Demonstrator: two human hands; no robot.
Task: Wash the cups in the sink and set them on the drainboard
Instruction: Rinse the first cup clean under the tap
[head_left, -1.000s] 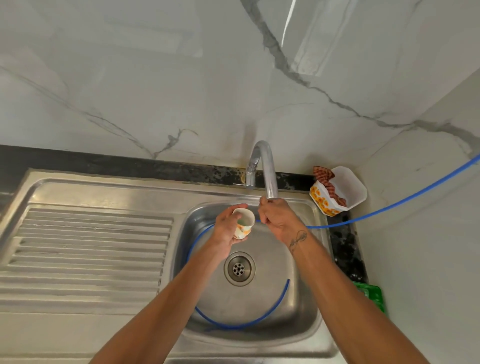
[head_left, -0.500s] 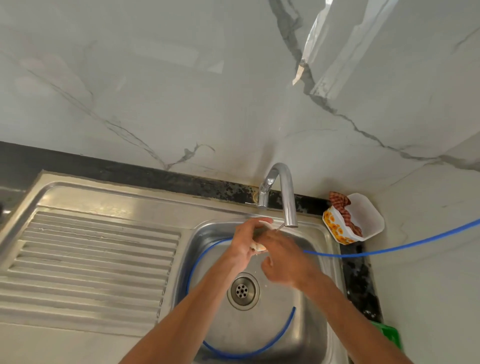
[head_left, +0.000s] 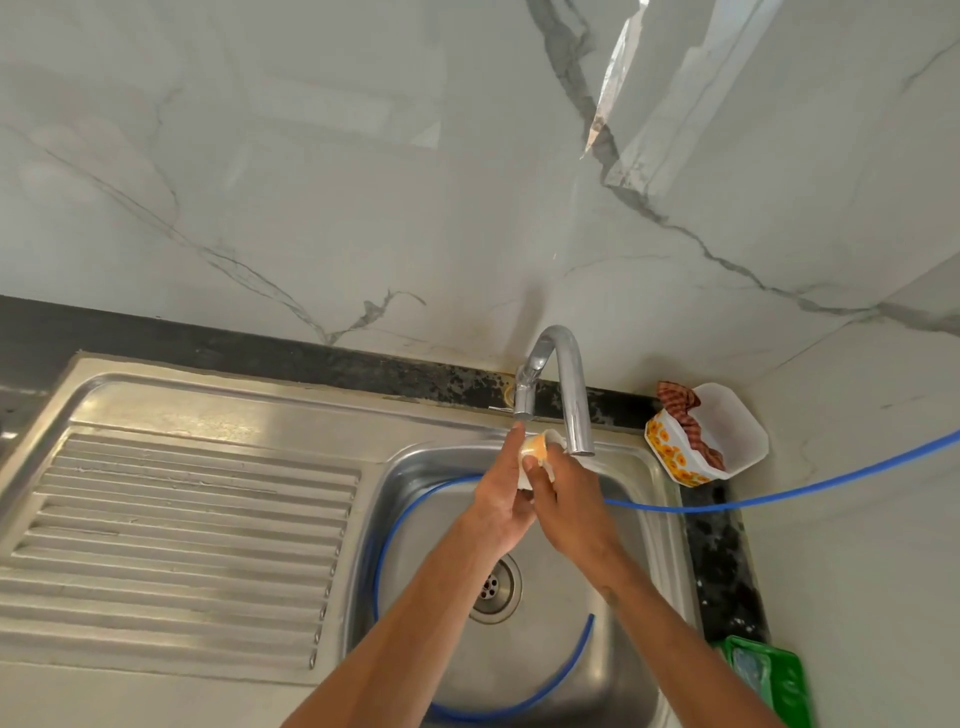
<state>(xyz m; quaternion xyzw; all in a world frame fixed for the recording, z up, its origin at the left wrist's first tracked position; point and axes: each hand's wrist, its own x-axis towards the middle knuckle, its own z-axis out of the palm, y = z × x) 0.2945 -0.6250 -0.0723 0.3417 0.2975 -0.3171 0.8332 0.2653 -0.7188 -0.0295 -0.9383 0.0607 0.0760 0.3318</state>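
Observation:
A small white cup with an orange pattern (head_left: 536, 448) is held over the steel sink basin (head_left: 628, 525), just left of the chrome tap's spout (head_left: 575, 410). My left hand (head_left: 501, 499) wraps around the cup from the left and below. My right hand (head_left: 569, 501) presses against the cup from the right, its fingers on the cup's side. Both hands hide most of the cup. The ribbed drainboard (head_left: 187, 540) lies to the left with nothing on it. No running water can be made out.
A blue hose (head_left: 769, 496) comes in from the right and coils inside the basin around the drain (head_left: 493, 590). A white flowered container with a checked cloth (head_left: 706, 434) sits in the back right corner. A green soap dish (head_left: 769, 675) lies at the right edge.
My right hand came off the tap spout and joined the left hand on the cup. The cup has turned between the hands, and the camera tilted up slightly.

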